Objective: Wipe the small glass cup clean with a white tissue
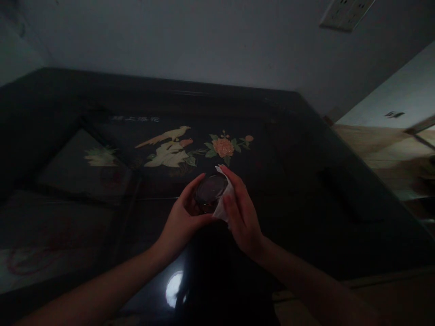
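My left hand (181, 217) is wrapped round a small round glass jar (209, 192), fingers curled on its left side and thumb under it. My right hand (239, 208) presses a white tissue (224, 203) against the jar's right side, fingers together and laid over the cloth. Both hands hover just above a dark glossy table (306, 149) with a painted bird and flower design (190, 147). The light is very dim, so the jar's contents are not clear.
A dark flat oblong object (343, 190) lies on the table to the right. A framed picture (84, 167) rests at the left. A white wall with a power socket (345, 13) stands behind. Wooden flooring (384, 149) shows past the table's right edge.
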`<state>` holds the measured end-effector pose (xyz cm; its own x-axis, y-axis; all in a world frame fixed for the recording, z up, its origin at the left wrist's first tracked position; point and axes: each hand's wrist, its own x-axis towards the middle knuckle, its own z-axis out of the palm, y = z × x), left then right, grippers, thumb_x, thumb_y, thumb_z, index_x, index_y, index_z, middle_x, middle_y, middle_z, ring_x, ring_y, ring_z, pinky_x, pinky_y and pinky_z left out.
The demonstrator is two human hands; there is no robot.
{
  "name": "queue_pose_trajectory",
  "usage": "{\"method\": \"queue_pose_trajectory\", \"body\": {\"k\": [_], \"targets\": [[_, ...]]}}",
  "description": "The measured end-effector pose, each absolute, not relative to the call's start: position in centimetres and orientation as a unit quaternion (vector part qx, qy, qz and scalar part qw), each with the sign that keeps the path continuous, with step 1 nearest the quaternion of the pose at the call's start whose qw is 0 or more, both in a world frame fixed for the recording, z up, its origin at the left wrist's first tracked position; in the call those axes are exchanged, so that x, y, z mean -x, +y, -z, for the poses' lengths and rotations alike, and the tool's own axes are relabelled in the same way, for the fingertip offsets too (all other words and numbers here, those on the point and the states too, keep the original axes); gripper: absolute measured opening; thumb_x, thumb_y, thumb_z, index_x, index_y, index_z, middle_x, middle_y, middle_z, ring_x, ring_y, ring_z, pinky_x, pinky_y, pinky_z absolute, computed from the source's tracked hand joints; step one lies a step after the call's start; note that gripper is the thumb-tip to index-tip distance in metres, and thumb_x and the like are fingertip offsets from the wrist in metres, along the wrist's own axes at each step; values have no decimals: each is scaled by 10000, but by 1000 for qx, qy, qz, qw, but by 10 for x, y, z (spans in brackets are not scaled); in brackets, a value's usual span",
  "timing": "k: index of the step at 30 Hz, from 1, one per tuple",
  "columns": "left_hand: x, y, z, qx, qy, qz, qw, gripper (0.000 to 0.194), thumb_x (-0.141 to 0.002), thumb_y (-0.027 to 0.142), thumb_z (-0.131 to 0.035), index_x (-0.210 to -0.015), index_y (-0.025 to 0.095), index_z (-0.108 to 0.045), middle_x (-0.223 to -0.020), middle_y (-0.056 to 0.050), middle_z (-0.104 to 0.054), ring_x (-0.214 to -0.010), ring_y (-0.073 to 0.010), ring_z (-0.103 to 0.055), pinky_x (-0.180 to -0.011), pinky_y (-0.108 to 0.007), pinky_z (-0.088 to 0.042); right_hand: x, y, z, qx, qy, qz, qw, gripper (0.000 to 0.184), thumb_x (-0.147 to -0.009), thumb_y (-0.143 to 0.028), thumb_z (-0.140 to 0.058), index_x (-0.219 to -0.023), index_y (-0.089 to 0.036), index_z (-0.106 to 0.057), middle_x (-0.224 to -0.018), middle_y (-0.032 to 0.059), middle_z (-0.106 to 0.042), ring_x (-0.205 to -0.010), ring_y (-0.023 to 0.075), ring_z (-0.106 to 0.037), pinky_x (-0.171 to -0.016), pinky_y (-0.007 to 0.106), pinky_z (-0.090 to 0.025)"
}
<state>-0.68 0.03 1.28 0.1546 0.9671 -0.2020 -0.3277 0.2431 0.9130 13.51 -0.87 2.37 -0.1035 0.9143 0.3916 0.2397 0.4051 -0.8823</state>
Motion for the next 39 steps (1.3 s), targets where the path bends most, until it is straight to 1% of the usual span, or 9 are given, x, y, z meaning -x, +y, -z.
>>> {"method": "queue_pose_trajectory", "body": {"k": [5,8,16,22,25,28,32,36,39], "targets": [[7,0,-13,-394,448,-500,628,729,-515,106,-820,-1176,213,-533,-1249,-84,-638,-1178,-284,-582,-978,-389,-496,-127,-14,-13,452,-646,-324,523,458,-992,-318,-343,-1447,-273,-305,-1482,68,-379,-1373,199,-348,-1151,425,-275],[7,1,-15,-400,451,-493,628,718,-538,91,-790,-1194,215,-527,-1274,-85,-628,-1198,-277,-570,-999,-388,-480,-125,-17,-11,465,-640,-318,522,463,-992,-303,-337,-1452,-276,-288,-1491,71,-360,-1383,203,-330,-1151,435,-275],[7,-1,-13,-458,451,-458,614,746,-572,146,-787,-1268,204,-526,-1307,-99,-611,-1240,-291,-537,-1064,-433,-414,-128,-15,-15,469,-653,-290,519,445,-986,-295,-355,-1430,-293,-333,-1444,78,-410,-1337,217,-385,-1122,452,-315],[8,3,-14,-423,467,-462,624,726,-521,130,-813,-1202,175,-564,-1248,-94,-650,-1184,-290,-580,-1036,-429,-443,-130,-10,-17,468,-658,-301,507,433,-974,-347,-388,-1396,-250,-388,-1405,95,-465,-1293,218,-437,-1092,431,-346],[9,3,-16,-417,459,-451,642,737,-503,154,-841,-1188,162,-566,-1225,-109,-662,-1167,-301,-591,-1022,-442,-452,-136,-3,-21,474,-627,-341,515,380,-974,-398,-382,-1287,-228,-514,-1305,86,-570,-1192,208,-532,-1035,393,-402],[10,2,-17,-433,445,-441,648,776,-472,156,-862,-1190,176,-570,-1222,-111,-662,-1175,-310,-583,-1023,-453,-444,-141,5,-24,473,-552,-449,520,413,-964,-481,-366,-1128,-209,-630,-1137,66,-681,-1049,210,-625,-926,361,-478],[9,2,-16,-454,427,-447,642,762,-449,159,-873,-1156,198,-592,-1213,-101,-661,-1187,-319,-568,-1025,-463,-434,-143,9,-26,444,-481,-553,515,495,-950,-551,-336,-1046,-198,-669,-995,56,-727,-905,218,-675,-802,356,-529],[7,2,-14,-401,425,-445,679,672,-468,167,-858,-1091,194,-607,-1104,-83,-702,-1072,-312,-632,-929,-442,-503,-140,0,-25,462,-583,-405,532,378,-983,-428,-328,-1165,-233,-596,-1140,61,-662,-1044,206,-618,-932,377,-484],[7,3,-10,-369,436,-457,682,614,-511,173,-842,-1078,187,-605,-1095,-73,-706,-1057,-278,-639,-930,-402,-495,-137,-6,-22,444,-697,-267,495,374,-981,-319,-343,-1332,-256,-455,-1337,93,-520,-1240,227,-491,-1059,445,-387]]}}
